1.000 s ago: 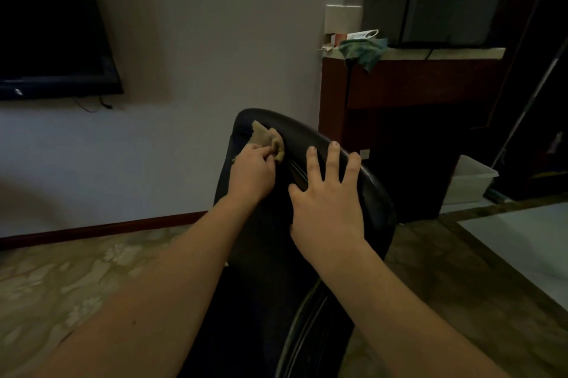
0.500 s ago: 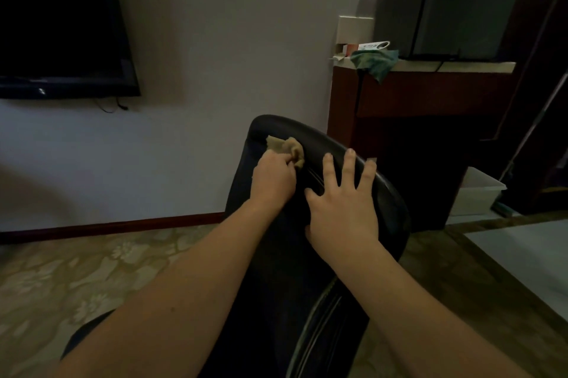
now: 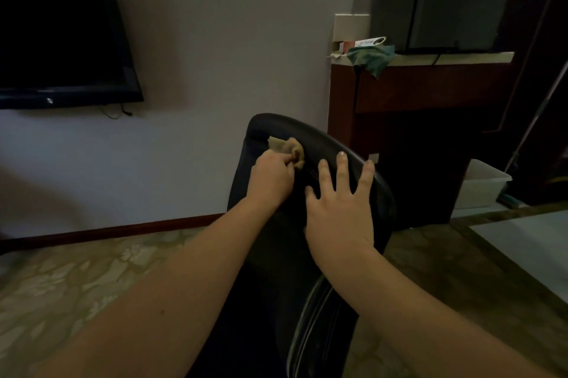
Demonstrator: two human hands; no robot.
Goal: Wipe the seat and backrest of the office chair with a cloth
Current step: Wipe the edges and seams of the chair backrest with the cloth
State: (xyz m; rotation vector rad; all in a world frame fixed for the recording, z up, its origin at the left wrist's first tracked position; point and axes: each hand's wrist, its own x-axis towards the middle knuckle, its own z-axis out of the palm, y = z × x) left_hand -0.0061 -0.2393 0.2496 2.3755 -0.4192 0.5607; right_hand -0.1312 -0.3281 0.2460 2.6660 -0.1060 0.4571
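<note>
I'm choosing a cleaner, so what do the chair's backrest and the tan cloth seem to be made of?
The backrest is probably black leather or faux leather, smooth and slightly glossy; its curved top edge catches a soft sheen. Which of the two, I cannot tell. The cloth looks like soft, matte tan fabric; it bunches into folds where the left hand grips it.

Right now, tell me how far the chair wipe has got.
Done: nothing provable; the dark backrest shows no wiped trace. In hand: the left hand grips the tan cloth against the backrest's upper part, just below its top edge, while the right hand lies flat beside it, fingers spread. Left: apparently the lower backrest and the seat, which the arms hide.
</note>
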